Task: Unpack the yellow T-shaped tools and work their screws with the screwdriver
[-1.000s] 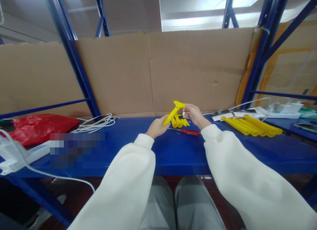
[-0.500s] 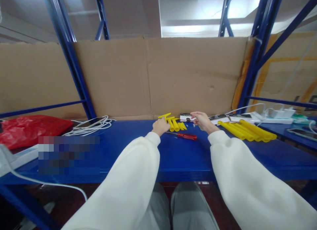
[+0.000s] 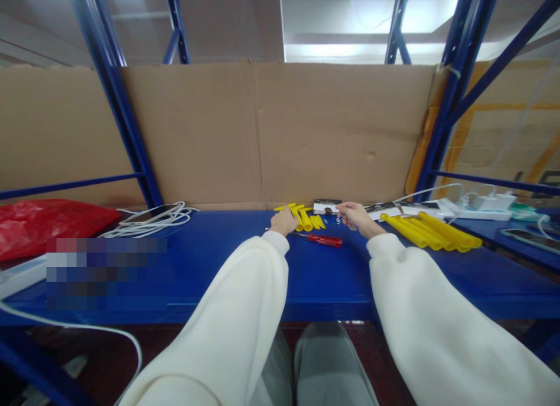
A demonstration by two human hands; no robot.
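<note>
My left hand (image 3: 283, 220) is closed beside yellow tubes (image 3: 303, 219) at the back of the blue shelf; what its fingers hold is hidden. My right hand (image 3: 355, 215) has its fingers pinched together over the shelf, close to a white and black box (image 3: 326, 206); anything between the fingertips is too small to name. Between the hands lie small yellow pieces (image 3: 317, 221) and tiny metal parts (image 3: 338, 220). Nearer to me, a screwdriver with a red handle (image 3: 324, 240) lies flat, its shaft pointing toward my left hand.
Several larger yellow tubes (image 3: 431, 231) lie right of my right hand, with a white power strip (image 3: 485, 212) behind. At left are a coiled white cable (image 3: 168, 221) and a red bag (image 3: 56, 226). Cardboard (image 3: 332, 132) stands along the back.
The view has shifted slightly. My left hand has lowered a little, and the yellow piece above it sits lower. My right hand stays near the box, its fingers tilted slightly further down.
</note>
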